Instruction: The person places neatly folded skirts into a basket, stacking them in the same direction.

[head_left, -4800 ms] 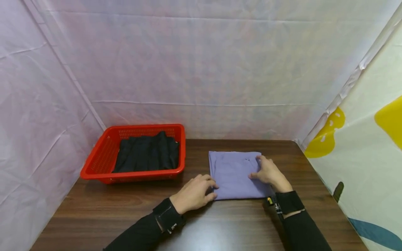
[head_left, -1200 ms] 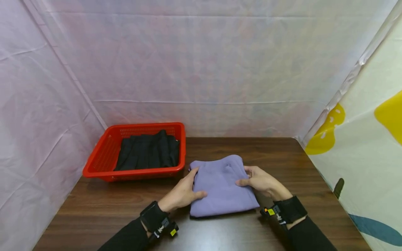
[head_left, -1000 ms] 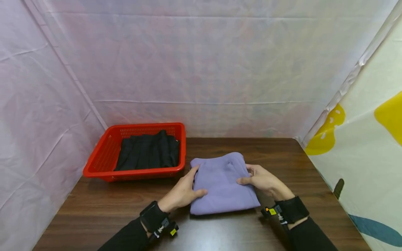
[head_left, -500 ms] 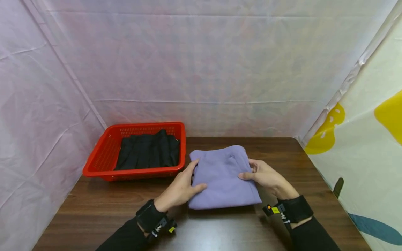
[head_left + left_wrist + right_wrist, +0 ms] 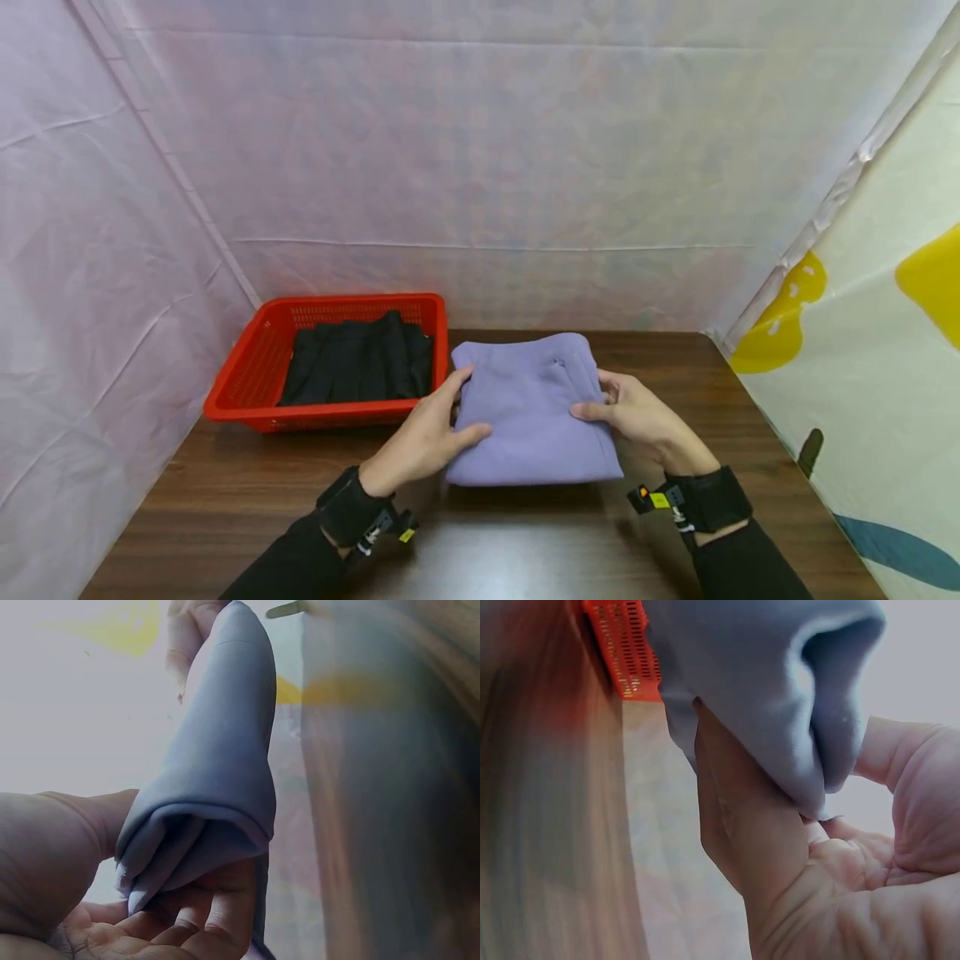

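A folded lavender garment [image 5: 528, 417] is held level between both hands, raised off the table with a shadow under its front edge. My left hand [image 5: 423, 433] grips its left side, thumb on top and the other fingers underneath. On the opposite side my right hand [image 5: 648, 421] pinches the edge, its thumb also on top. In the left wrist view, layered folds of the garment [image 5: 217, 742] rest on the curled fingers. The right wrist view has the garment's [image 5: 735, 667] other end between thumb and fingers.
Just left of the garment, a red plastic basket [image 5: 322, 414] stands on the brown wooden table [image 5: 517, 550]. Folded black cloth [image 5: 360, 360] lies inside it. Pale fabric walls [image 5: 480, 150] enclose the table's back and sides.
The lavender garment lay flat farther right, both hands touching it. It was then gripped at both sides and shifted left; over the last second it has risen and moved slightly away from me.
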The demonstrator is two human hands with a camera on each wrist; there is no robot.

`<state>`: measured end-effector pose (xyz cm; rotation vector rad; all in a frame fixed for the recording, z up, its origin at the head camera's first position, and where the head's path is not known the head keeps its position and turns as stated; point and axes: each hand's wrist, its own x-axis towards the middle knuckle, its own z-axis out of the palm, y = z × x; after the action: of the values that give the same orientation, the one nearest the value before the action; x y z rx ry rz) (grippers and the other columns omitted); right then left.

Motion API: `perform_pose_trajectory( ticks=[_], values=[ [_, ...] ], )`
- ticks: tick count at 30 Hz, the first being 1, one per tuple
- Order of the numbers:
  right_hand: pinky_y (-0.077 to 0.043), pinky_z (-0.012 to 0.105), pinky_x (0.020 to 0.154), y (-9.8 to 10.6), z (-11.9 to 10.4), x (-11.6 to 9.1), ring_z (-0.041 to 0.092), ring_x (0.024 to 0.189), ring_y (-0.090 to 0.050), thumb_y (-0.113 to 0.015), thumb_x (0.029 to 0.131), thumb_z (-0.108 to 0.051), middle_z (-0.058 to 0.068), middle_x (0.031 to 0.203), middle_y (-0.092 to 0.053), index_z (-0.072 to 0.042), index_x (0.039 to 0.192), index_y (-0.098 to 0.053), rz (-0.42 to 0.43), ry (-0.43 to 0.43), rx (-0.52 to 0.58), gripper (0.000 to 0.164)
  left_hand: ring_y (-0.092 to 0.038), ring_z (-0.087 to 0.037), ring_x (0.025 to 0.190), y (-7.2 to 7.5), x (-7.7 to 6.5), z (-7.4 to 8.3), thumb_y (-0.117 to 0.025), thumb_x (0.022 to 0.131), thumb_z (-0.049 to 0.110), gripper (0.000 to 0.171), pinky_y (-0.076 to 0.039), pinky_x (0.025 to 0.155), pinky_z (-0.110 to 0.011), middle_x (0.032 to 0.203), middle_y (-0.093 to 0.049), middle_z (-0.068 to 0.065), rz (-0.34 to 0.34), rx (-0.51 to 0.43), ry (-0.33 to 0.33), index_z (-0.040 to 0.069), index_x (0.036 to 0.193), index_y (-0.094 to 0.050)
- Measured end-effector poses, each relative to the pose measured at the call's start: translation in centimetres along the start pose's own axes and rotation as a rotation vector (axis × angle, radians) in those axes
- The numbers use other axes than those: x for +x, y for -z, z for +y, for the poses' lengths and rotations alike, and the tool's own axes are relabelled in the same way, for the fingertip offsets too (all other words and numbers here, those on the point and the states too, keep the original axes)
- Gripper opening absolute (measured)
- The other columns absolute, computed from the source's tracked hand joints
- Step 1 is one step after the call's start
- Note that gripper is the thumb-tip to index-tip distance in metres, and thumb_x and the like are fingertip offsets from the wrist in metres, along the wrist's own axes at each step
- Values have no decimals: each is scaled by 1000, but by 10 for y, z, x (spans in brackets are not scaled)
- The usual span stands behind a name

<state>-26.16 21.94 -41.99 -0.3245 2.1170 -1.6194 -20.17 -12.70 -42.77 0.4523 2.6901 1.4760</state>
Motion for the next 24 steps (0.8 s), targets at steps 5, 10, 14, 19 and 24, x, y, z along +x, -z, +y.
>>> perform_pose_trajectory(
  ticks=[5, 10, 14, 19, 24],
  values=[
    [-71, 42, 92, 2, -11, 3, 24, 116, -82, -82, 111, -19, 17, 138, -84, -6, 178, -44, 23, 20, -48, 79, -69, -39, 148, 13, 4, 7, -88, 107, 22, 93, -58, 123, -62, 172, -61, -21, -2, 28, -22, 7, 182, -34],
    [-71, 44, 95, 2, -20, 9, 24, 120, -81, -80, 111, -16, 21, 146, -80, -7, 180, -40, 4, 51, -10, 80, -71, -41, 145, 26, 9, 10, -88, 107, 23, 94, -61, 120, -61, 169, -62, -23, 19, 77, -52, 7, 182, -34],
    [-71, 45, 94, -1, -25, 15, 25, 118, -82, -79, 112, -15, 24, 148, -78, -7, 180, -40, 5, 56, 2, 79, -72, -40, 142, 33, 11, 8, -87, 108, 25, 92, -61, 118, -61, 164, -66, -23, 40, 118, -74, 6, 181, -35],
    [-70, 42, 100, -8, -34, 26, 25, 125, -79, -80, 112, -17, 26, 157, -72, -5, 179, -43, 12, 72, 0, 77, -71, -43, 143, 46, 13, 6, -86, 109, 27, 91, -61, 118, -63, 167, -64, -24, 50, 145, -82, 6, 181, -35],
    [-70, 41, 98, -15, -45, 39, 24, 122, -79, -80, 111, -13, 25, 151, -75, -5, 175, -48, 18, 91, 28, 72, -67, -47, 152, 63, 16, 7, -85, 110, 25, 91, -58, 122, -66, 175, -56, -26, 63, 149, -83, 7, 182, -33]
  ],
)
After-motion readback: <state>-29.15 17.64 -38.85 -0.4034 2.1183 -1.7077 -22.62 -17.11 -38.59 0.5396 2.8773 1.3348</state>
